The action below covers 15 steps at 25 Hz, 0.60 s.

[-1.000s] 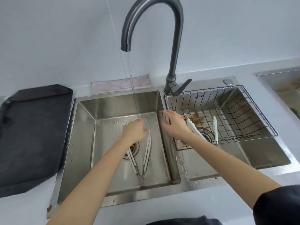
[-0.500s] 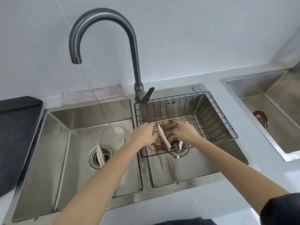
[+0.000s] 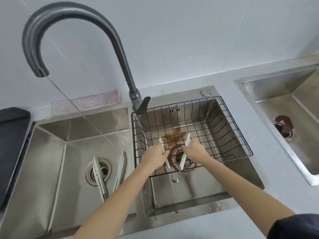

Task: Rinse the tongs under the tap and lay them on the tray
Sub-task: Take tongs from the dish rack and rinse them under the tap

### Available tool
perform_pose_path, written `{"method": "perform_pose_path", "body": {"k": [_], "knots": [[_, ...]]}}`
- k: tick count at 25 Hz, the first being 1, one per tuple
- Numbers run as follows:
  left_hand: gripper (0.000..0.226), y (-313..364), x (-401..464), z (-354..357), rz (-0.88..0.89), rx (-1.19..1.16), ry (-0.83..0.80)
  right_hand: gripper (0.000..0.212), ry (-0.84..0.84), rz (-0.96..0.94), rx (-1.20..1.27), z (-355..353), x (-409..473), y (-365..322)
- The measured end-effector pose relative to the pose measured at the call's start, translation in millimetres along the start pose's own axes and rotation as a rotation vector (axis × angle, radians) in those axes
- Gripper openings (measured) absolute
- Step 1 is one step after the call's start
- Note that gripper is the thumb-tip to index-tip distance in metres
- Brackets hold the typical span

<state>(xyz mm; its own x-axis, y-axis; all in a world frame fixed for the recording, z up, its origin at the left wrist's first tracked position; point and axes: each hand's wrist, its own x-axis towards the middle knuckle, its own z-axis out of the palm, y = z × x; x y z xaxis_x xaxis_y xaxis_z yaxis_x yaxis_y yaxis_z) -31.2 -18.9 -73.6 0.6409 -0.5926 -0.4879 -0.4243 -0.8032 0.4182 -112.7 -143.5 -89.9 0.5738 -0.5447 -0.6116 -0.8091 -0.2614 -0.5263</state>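
**Second tongs being picked up from the basket**

Both hands are down in the wire basket (image 3: pixel 224 128) that sits in the right basin. The left hand (image 3: pixel 155 156) closes its fingers around one white arm of a pair of tongs (image 3: pixel 183 158), and the right hand (image 3: pixel 196 150) pinches the other arm near its tip. The two arms stand spread in a V, with the metal hinge end poking through the basket's near side, toward the person. It looks as if the hinge is caught between the wires, though the view there is too small to be sure.

Another pair of tongs (image 3: pixel 99 171) lies spread open on the floor of the left basin (image 3: pixel 51 169), across the drain. The tap (image 3: pixel 76 23) is running, and its thin stream falls into that left basin, well apart from the hands. The dark tray (image 3: pixel 12 144) waits on the counter at the far left.

So the step in hand is the pick-up, before any rinsing of this pair. The next move calls for drawing the hinge back out of the wires, lifting the tongs clear of the basket rim, and carrying them left over the divider into the stream. Only after that do they go on to the tray.
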Motion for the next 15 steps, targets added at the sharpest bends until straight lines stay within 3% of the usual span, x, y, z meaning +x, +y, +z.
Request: {"method": "perform_pose_path", "body": {"k": [8,15], "knots": [[0.037,-0.6,3.5,4.5,-0.136,-0.434,0.010,0.045,-0.014,0.044,0.143,3.4,13.7,-4.5],[0.052,-8.5,-23.2,-18.4,-0.062,-0.683,0.208,0.045,0.045,-0.133,0.375,-0.9,-10.3,-29.3]]}}
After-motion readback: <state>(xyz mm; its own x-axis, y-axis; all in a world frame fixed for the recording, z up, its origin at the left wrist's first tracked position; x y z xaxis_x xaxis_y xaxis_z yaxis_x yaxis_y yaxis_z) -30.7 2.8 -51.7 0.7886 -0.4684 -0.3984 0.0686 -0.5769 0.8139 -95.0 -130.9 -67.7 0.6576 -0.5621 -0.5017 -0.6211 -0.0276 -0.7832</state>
